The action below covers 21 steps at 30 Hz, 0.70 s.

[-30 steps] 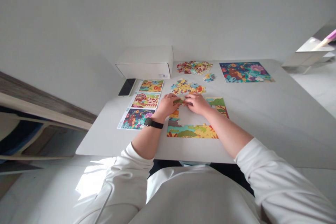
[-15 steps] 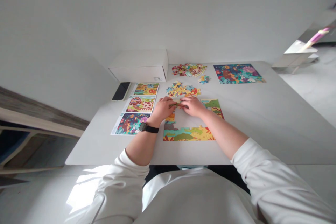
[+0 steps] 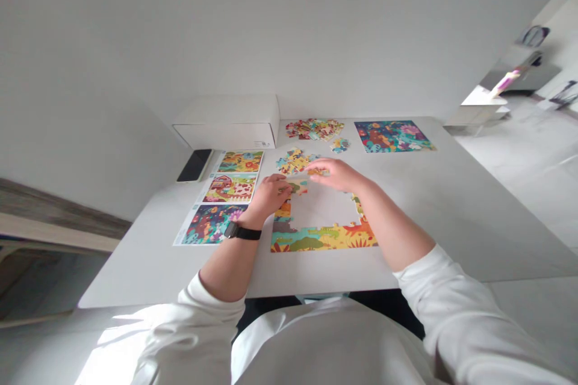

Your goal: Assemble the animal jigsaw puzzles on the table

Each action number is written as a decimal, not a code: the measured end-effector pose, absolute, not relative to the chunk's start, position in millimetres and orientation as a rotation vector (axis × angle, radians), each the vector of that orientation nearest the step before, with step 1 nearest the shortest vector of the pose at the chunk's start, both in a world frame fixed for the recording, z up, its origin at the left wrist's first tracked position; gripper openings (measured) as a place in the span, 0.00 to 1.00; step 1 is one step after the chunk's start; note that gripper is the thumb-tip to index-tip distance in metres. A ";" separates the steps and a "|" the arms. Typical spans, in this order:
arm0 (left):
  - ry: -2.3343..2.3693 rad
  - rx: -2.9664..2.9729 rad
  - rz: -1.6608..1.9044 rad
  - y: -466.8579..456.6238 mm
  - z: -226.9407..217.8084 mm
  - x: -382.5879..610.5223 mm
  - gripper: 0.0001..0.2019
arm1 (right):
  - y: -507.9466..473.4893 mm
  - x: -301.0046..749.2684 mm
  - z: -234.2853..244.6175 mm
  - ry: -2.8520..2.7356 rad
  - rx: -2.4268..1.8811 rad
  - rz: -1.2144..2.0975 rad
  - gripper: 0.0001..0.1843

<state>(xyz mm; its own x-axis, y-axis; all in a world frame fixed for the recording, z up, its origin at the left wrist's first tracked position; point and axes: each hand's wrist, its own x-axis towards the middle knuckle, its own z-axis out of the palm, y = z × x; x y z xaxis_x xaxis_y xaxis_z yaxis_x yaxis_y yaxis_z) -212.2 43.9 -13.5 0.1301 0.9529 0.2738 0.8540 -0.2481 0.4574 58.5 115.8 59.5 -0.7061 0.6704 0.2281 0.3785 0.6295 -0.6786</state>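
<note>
Our left hand (image 3: 271, 191) lies low over the tabletop (image 3: 451, 216) with its fingers curled and the tips pressed together, pinching a green-and-cream puzzle piece (image 3: 298, 186) at the upper left corner of the half-built puzzle (image 3: 323, 236). Our right hand (image 3: 338, 173) hovers just at two o'clock of the left one, palm down and fingers loosely bent; a small orange scrap shows at its fingertips, but we cannot tell whether they grip it or it merely lies behind them. A black watch (image 3: 242, 231) wraps the left wrist. The half-built puzzle sits under and at six o'clock of both hands: its bottom band and left edge are filled in, with part of the right edge too, and the middle is bare tabletop. At twelve o'clock of the hands, just beyond the fingertips, lies a heap of loose pieces (image 3: 292, 161) (mostly yellow and blue). Further on at twelve o'clock is a second, redder heap (image 3: 313, 128), and a small blue cluster (image 3: 339, 144) lies just beside it at four o'clock. At two o'clock, well apart from the hands, lies a finished puzzle (image 3: 392, 135) in dark blue. At nine o'clock a picture sheet (image 3: 226, 195) shows three scenes in a column; a dark phone (image 3: 195, 165) lies at its ten o'clock, and a white box (image 3: 228, 123) stands against the wall at eleven o'clock.
</note>
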 end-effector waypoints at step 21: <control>2.089 1.652 1.082 37.8 9.1 -203.0 0.14 | 145.3 123.5 101.9 -1.986 -1.052 0.866 0.20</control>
<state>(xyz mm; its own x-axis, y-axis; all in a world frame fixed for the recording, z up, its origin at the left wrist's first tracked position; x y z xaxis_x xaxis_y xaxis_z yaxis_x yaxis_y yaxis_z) -203.0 37.8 9.1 -0.3160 0.9197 0.2332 0.7210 0.0730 0.6891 123.5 145.3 101.9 -0.4102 0.8686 0.2779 0.3871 0.4417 -0.8093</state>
